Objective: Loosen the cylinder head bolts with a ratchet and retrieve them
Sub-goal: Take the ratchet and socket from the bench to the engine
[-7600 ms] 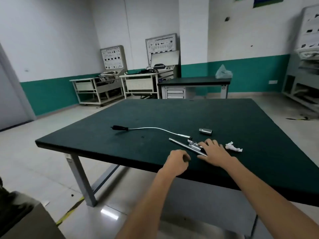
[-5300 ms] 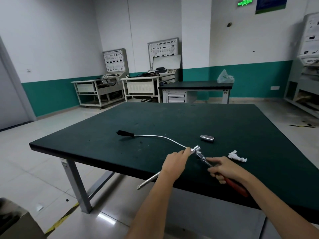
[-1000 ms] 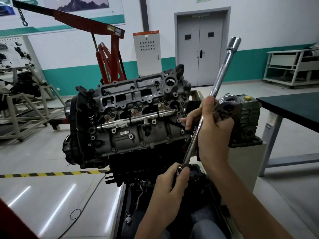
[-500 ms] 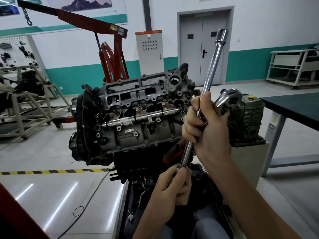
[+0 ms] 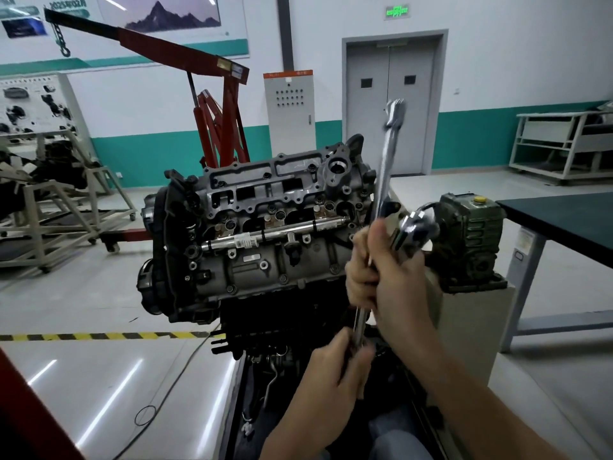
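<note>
Bare left hand (image 5: 331, 370) and bare right hand (image 5: 388, 273) on uncovered forearms (image 5: 481, 410); blue-grey denim-like trouser leg (image 5: 398, 441) along the bottom edge.

- extension bar (image 5: 384, 167): polished chrome metal, smooth and mirror-bright along its length;
- ratchet head (image 5: 416, 229): the same glossy chrome, rounded and smooth;
- cylinder head (image 5: 252, 273): cast metal, dull grey, matt and faintly grainy; darker in the recesses;
- fuel rail (image 5: 288, 229): smooth, bright metal tube; its white label (image 5: 245, 240) looks like paper;
- engine hoist (image 5: 229, 104): red painted metal with a slight sheen;
- gearbox (image 5: 471, 240): cast metal in worn, matt green paint; its yellow cap (image 5: 478, 199) looks like plastic;
- workbench top (image 5: 564, 224): dark green, matt;
- floor (image 5: 99, 360): pale and glossy, with streaks of reflected light.
</note>
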